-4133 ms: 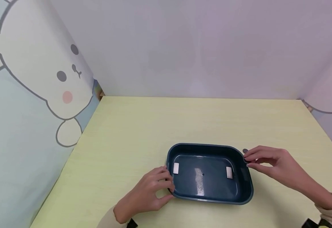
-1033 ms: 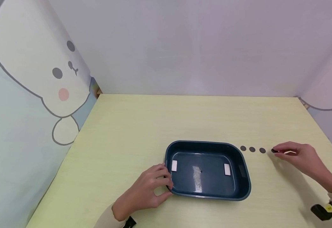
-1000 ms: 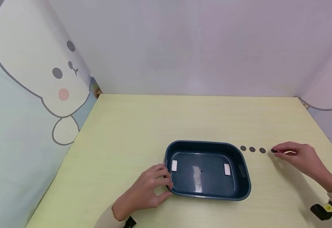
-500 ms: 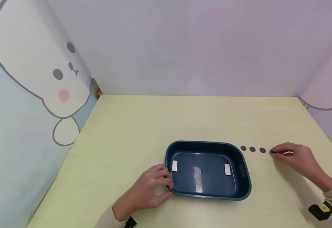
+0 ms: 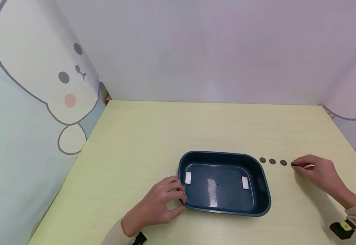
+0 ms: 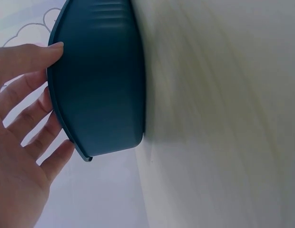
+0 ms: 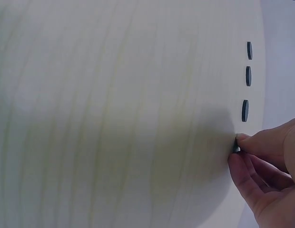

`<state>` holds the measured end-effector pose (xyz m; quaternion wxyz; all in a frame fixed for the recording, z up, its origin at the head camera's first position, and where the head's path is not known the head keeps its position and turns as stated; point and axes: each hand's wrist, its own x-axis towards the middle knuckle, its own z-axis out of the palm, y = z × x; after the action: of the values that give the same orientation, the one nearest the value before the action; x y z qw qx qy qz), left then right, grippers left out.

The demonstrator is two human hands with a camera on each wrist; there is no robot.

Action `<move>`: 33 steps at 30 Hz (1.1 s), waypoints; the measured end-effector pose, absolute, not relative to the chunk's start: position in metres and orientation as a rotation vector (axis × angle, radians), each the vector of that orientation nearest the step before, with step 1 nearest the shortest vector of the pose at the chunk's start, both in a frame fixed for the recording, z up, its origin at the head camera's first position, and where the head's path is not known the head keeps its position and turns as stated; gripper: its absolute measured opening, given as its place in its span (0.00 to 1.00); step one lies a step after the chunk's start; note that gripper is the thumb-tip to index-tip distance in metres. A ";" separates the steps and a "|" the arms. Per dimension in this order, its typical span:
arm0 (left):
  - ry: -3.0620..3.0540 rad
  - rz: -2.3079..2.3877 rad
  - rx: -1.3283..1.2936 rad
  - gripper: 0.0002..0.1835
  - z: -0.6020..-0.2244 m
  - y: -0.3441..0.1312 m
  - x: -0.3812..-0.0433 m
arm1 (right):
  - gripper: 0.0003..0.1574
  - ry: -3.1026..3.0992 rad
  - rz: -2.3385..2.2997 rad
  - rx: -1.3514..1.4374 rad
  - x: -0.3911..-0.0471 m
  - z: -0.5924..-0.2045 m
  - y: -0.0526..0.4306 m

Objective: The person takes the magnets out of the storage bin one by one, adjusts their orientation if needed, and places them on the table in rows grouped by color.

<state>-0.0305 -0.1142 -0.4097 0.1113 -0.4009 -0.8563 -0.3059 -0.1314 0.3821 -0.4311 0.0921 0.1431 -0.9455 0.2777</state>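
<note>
A dark blue plastic basin (image 5: 226, 200) with rounded corners sits on the table. My left hand (image 5: 162, 204) grips its left end, fingertips over the rim and thumb low on the near corner. The left wrist view shows the thumb and fingers of the left hand (image 6: 24, 114) along the basin (image 6: 97, 80)'s edge. To the right, my right hand (image 5: 318, 170) pinches a small black disc (image 5: 292, 164) between thumb and fingertips, close to the tabletop. Three like discs lie flat in a row: the left disc (image 5: 262, 160), the middle disc (image 5: 272, 161) and the right disc (image 5: 283, 162).
Two white rectangular pieces, a left piece (image 5: 188, 178) and a right piece (image 5: 245, 182), show inside the basin. The pale wooden table (image 5: 196, 126) ends at a plain back wall (image 5: 211, 51). A wall with a cartoon animal (image 5: 37, 61) stands on the left.
Four seconds ago my right hand was at the basin's right rim, with one disc visible behind it. It has since moved right, and three discs lie in a row. The left hand keeps its hold.
</note>
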 end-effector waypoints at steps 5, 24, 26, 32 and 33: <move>-2.520 -0.895 -1.179 0.07 -0.409 -0.114 -0.030 | 0.11 -2.807 0.808 0.418 -0.131 -0.431 0.381; -2.507 -0.789 -1.227 0.07 -0.405 -0.116 -0.032 | 0.11 -2.800 0.797 0.382 -0.129 -0.433 0.379; -2.501 -0.783 -1.232 0.07 -0.405 -0.116 -0.032 | 0.11 -2.799 0.800 0.383 -0.129 -0.433 0.379; -2.501 -0.776 -1.236 0.07 -0.405 -0.116 -0.033 | 0.11 -2.800 0.792 0.382 -0.129 -0.433 0.379; -2.506 -0.777 -1.232 0.07 -0.405 -0.116 -0.033 | 0.11 -2.798 0.790 0.384 -0.129 -0.434 0.379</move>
<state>-0.0329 -0.1161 -0.4048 0.1211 -0.4220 -0.8582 -0.2660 -0.1287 0.3795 -0.4338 0.1040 0.1302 -0.9489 0.2680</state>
